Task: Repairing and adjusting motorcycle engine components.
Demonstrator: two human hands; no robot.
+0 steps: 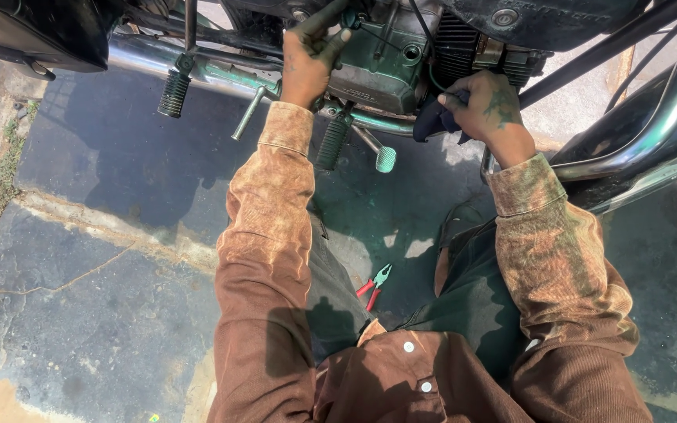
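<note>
One pair of red-handled pliers (pixel 374 286) lies on the pavement (pixel 103 298) between the person's knees. Farther up, the right hand (pixel 486 106) has its fingers curled around a dark cloth (pixel 430 121) against the engine (pixel 378 66). The left hand (pixel 307 63) presses on the engine casing, fingers narrow, thumb spread

The motorcycle (pixel 385 70) is cut off by the top edge.

Pliers (pixel 374 285) on the ground (pixel 103 235) between the knees — engine (pixel 378 70) ahead, above.
</note>
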